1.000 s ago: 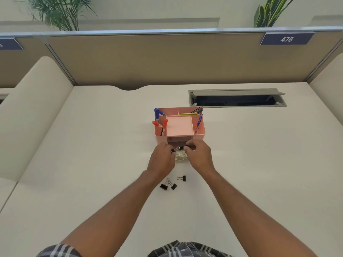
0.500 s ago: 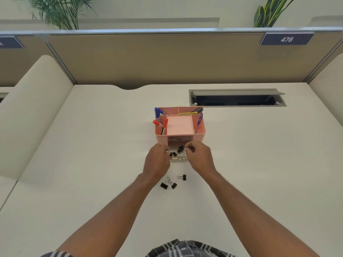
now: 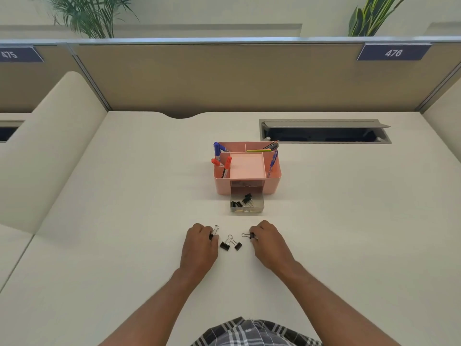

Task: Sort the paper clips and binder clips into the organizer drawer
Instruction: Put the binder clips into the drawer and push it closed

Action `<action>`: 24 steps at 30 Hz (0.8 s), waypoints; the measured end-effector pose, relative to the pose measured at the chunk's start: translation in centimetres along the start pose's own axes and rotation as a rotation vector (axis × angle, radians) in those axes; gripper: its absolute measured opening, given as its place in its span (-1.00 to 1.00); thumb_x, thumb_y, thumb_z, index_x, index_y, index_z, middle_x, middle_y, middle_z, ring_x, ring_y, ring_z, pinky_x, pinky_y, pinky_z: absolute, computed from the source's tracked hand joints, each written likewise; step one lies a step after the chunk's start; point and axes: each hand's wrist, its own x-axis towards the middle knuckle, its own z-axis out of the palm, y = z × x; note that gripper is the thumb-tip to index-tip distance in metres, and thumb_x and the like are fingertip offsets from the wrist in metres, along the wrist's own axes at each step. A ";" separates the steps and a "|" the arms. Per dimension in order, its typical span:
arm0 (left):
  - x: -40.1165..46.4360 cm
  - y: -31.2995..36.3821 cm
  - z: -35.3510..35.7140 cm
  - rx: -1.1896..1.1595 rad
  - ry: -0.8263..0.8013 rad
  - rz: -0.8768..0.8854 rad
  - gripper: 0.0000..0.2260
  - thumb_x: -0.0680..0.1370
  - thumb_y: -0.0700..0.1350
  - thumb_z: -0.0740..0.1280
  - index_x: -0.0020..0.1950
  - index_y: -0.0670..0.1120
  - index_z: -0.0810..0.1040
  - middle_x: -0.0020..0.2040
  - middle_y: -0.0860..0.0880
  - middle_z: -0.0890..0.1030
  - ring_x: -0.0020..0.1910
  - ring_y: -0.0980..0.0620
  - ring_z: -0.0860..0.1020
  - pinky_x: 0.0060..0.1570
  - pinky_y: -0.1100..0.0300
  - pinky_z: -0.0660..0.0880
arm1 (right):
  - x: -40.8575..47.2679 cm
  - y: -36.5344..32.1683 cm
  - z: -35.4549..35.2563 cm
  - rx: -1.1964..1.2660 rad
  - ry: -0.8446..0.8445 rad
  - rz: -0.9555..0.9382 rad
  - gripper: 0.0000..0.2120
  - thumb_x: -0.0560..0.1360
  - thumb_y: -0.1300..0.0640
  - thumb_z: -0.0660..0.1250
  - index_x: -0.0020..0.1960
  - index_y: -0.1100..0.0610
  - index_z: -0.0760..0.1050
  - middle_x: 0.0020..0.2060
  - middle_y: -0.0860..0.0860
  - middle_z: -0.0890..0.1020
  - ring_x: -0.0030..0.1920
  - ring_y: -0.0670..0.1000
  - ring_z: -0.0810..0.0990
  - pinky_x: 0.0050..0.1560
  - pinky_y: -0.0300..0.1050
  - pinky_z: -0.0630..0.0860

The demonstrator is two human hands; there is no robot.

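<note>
A pink desk organizer [image 3: 220, 187] stands mid-desk with its clear drawer [image 3: 259, 206] pulled out toward me. Several black binder clips [image 3: 243, 201] lie in the drawer. My left hand [image 3: 199, 248] pinches a black binder clip [image 3: 215, 231] on the desk. My right hand [image 3: 268, 242] pinches another binder clip [image 3: 248, 235]. Two more binder clips [image 3: 230, 243] lie on the desk between my hands. No paper clips can be made out.
Pens, markers and pencils stand in the organizer's compartments [image 3: 222, 158]. A grey cable hatch [image 3: 324, 132] lies open at the back right. A tan partition [image 3: 224, 76] closes the far side; a raised cream divider [image 3: 45, 151] bounds the left.
Both hands have pulled back from the drawer toward me and now pinch clips lying on the desk. The clips they held over the drawer lie inside it.
</note>
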 end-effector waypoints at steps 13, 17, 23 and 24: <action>5.2 5.7 -1.7 -0.092 0.111 0.287 -0.81 0.53 -0.19 0.40 0.11 -0.22 0.56 -0.08 -0.13 0.60 -0.11 -0.10 0.56 -0.10 0.09 0.51 | 4.0 -1.0 -4.7 0.152 0.226 0.076 -0.84 0.53 0.19 0.25 0.06 0.09 0.56 -0.07 0.03 0.56 -0.08 0.05 0.54 -0.09 -0.10 0.46; 7.8 7.5 -1.1 -0.090 0.015 0.273 -0.79 0.55 -0.18 0.37 0.17 -0.17 0.52 0.00 -0.12 0.59 -0.03 -0.08 0.54 -0.03 0.09 0.51 | 6.0 -1.8 -5.8 0.095 0.214 0.090 -0.83 0.53 0.22 0.26 0.05 0.12 0.59 -0.06 0.07 0.58 -0.10 0.08 0.56 -0.14 -0.09 0.48; 8.8 7.5 -0.4 -0.098 -0.024 0.247 -0.76 0.54 -0.22 0.37 0.20 -0.16 0.53 0.07 -0.13 0.61 0.05 -0.10 0.54 0.02 0.09 0.51 | 7.2 -2.1 -6.0 0.064 0.204 0.081 -0.80 0.51 0.28 0.22 0.02 0.15 0.61 -0.05 0.10 0.60 -0.11 0.10 0.56 -0.20 -0.14 0.40; 8.7 7.3 -0.5 -0.124 -0.019 0.241 -0.76 0.55 -0.23 0.35 0.22 -0.15 0.53 0.09 -0.12 0.62 0.08 -0.09 0.54 0.05 0.07 0.52 | 7.1 -2.1 -6.0 0.072 0.207 0.078 -0.80 0.52 0.28 0.22 0.02 0.16 0.60 -0.05 0.10 0.61 -0.11 0.10 0.57 -0.18 -0.12 0.44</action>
